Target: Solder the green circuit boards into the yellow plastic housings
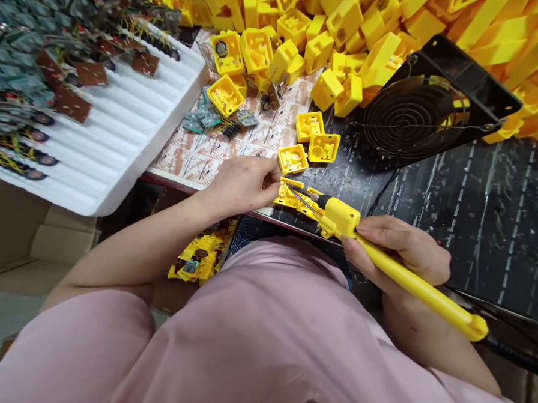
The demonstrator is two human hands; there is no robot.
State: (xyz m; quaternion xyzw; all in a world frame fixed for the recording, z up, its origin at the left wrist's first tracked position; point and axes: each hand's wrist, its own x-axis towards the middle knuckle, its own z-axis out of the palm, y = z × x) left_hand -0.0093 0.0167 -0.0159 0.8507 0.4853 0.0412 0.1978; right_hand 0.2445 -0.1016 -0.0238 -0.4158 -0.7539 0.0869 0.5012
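My right hand point(400, 252) is wrapped round the yellow handle of a soldering iron point(389, 264), whose cable runs off to the lower right. The iron's thin metal tip points left into an open yellow plastic housing point(287, 196) at the table's front edge. My left hand point(249, 181) is at the housing's left side, thumb and forefinger pinched together; whatever lies between them is hidden. A second yellow housing part point(312, 204) sits beside the first, partly behind the iron. Just beyond them stand several open yellow housings point(292, 159) with small metal parts inside.
A black fan point(415, 118) with a wire guard stands at the right, before a large heap of yellow housings point(376, 15). A white foam tray point(125, 125) on the left carries many wired circuit boards point(13, 64). Below the table edge are more yellow parts point(200, 256).
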